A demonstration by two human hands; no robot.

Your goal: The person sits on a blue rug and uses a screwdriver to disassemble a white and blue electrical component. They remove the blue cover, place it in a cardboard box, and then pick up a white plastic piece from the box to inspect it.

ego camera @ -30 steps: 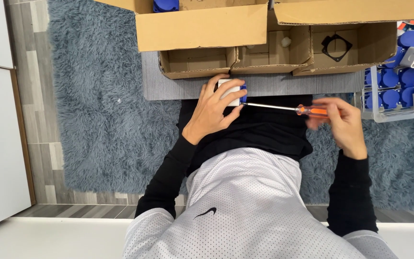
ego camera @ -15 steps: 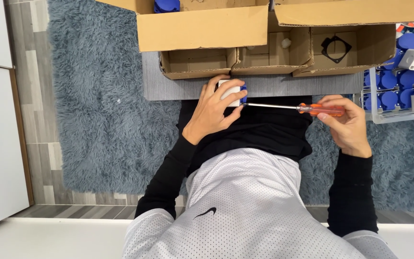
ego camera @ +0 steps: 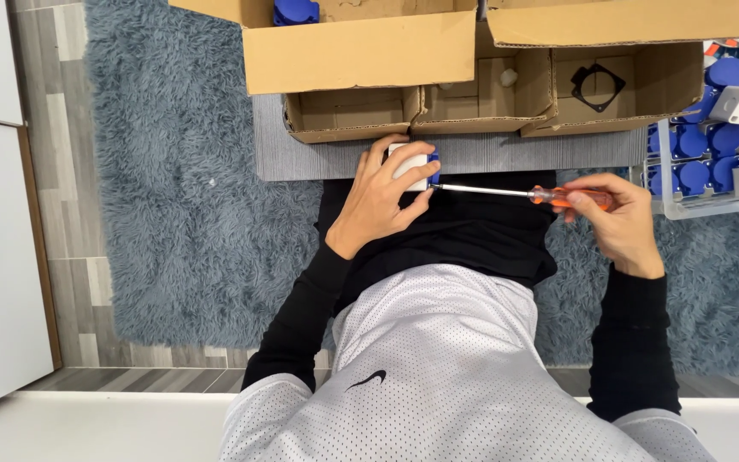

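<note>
screwdriver (ego camera: 523,193) lies level, long axis left-right, steel tip pointing left into a small white-and-blue block (ego camera: 414,165). left hand (ego camera: 384,198) wraps the block over the lap; right hand (ego camera: 622,221) grips the clear orange handle. shaggy blue rug (ego camera: 190,214) beneath. open cardboard boxes (ego camera: 438,94) just beyond, clear bin of blue parts (ego camera: 712,158) at right.

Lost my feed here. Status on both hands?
Left hand grips white-and-blue part. Right hand holds screwdriver, tip at the part. Nothing between them.
</note>
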